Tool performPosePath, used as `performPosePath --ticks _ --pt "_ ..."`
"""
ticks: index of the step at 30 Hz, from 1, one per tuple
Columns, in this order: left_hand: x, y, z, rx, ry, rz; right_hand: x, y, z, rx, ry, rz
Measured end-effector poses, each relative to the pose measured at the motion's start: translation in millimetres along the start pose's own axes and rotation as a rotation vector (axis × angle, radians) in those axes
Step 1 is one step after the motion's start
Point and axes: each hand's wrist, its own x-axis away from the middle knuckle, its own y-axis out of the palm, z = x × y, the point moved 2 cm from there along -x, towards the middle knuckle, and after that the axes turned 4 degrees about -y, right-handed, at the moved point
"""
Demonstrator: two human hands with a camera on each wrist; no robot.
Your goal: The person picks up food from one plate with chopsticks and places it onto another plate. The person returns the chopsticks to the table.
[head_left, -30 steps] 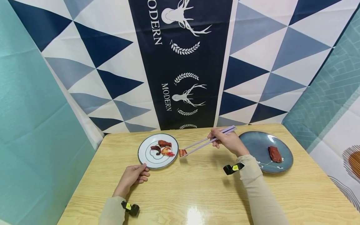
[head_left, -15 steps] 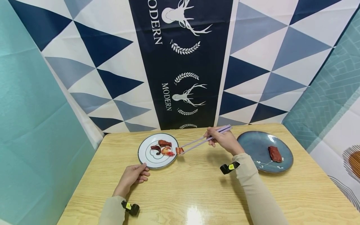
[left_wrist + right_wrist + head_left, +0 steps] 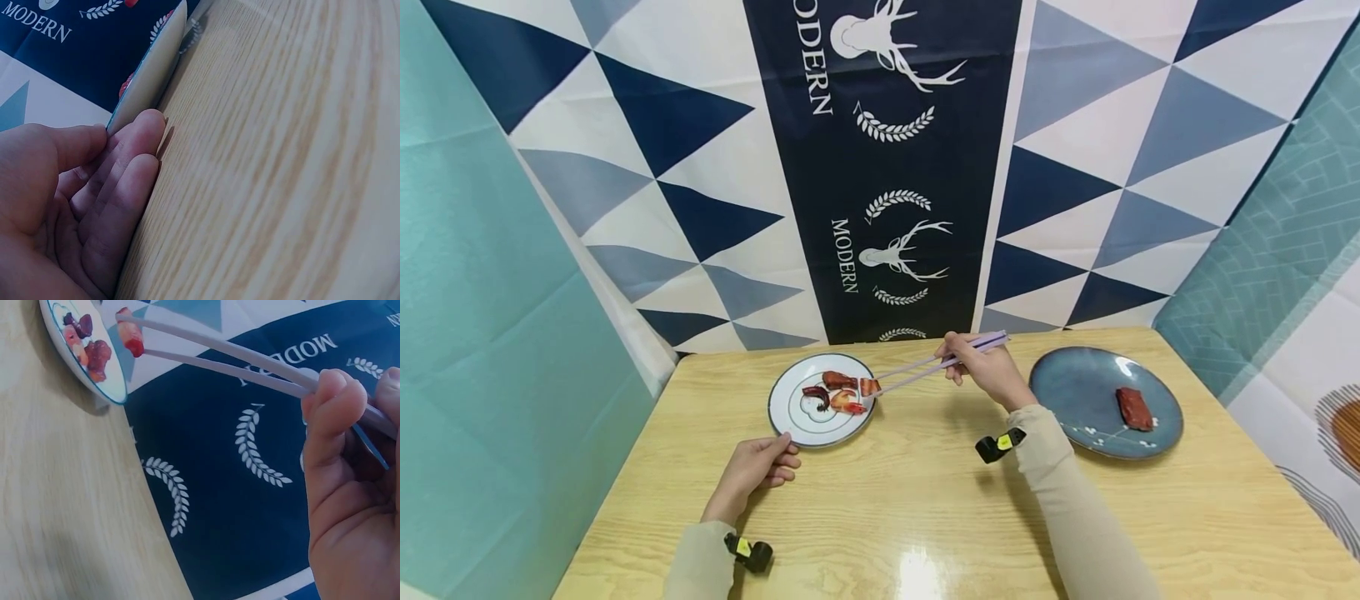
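My right hand [image 3: 988, 371] holds a pair of lilac chopsticks [image 3: 917, 376]. Between their tips is a small red-and-white striped piece of meat [image 3: 869, 387], over the right rim of a white plate [image 3: 787, 412]. In the right wrist view the meat piece [image 3: 130, 332] hangs apart from the plate [image 3: 112, 387]. On that plate lie a brown glazed piece [image 3: 838, 381], an orange-red shrimp [image 3: 848, 405] and a dark curled piece [image 3: 816, 398]. My left hand [image 3: 756, 471] pinches the plate's near-left rim, thumb on top; in the left wrist view its fingers [image 3: 134, 181] curl below the rim.
A larger blue-grey plate [image 3: 1071, 392] stands on the right, bearing one dark red slab of meat [image 3: 1135, 409]. Both plates rest on a light wooden table [image 3: 865, 517]. A patterned cloth [image 3: 895, 175] hangs behind the table's far edge.
My right hand has moved left, carrying the chopsticks and striped meat from beside the white plate to over its right rim. The left hand has stayed at the rim.
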Motion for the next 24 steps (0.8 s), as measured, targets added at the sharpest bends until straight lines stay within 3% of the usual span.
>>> performPosePath --ticks 24 --pt "-2.2 -0.4 -0.6 -0.008 -0.004 0.008 -9.0 16 18 -0.011 0.055 0.034"
